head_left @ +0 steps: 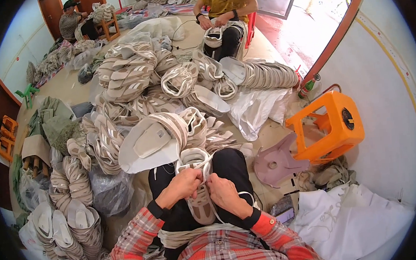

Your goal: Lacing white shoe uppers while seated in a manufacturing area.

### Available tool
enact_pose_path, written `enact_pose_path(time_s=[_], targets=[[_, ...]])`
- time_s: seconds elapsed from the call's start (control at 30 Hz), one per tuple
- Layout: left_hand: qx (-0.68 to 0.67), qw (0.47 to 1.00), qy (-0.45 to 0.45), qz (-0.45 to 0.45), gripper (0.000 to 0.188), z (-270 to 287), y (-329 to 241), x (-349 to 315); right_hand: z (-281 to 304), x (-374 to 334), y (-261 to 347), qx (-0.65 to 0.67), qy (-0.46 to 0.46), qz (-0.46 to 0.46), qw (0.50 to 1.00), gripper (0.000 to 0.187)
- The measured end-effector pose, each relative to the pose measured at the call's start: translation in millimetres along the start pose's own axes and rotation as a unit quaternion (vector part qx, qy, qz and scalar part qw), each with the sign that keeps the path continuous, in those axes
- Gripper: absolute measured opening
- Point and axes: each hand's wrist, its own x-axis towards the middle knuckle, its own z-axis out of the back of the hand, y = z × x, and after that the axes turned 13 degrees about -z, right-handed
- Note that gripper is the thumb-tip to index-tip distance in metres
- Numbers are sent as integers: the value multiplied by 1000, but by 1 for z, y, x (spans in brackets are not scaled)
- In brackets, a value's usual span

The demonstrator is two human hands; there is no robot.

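A beige and brown shoe upper (203, 209) lies on my lap between my thighs, its padded white opening turned away from me. My left hand (185, 184) is closed at the upper's lacing edge, pinching a white shoelace (203, 165). Across from it, my right hand (225, 193) is also closed, thumb and fingers pinched on the lace over the eyelet rows. The fingertips of both hands are close together, and partly hide the lacing. A loose pale lace hangs by my right wrist. Just beyond my hands leans a stack of uppers with a white insole-shaped piece (146, 141) showing.
Heaps of shoe uppers (128, 73) cover the floor ahead and at left. To my right are an orange plastic stool (334, 124), a mauve plastic piece (276, 163) and white sheeting (347, 221). A person in yellow (226, 2) handles an upper opposite; another person sits far left.
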Motion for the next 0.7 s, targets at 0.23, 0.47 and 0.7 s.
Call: enact_pose_path(time_s=[0.23, 0.47, 0.7], targets=[[435, 884, -81, -152, 17, -3, -11, -27, 11, -7, 7, 42, -80, 106, 990, 14], [-58, 993, 74, 74, 26, 18, -24, -67, 2, -11, 16, -165, -70, 80, 980, 30], [-778, 480, -275, -297, 10, 35, 54, -131, 71, -15, 29, -167, 246, 59, 953, 22]])
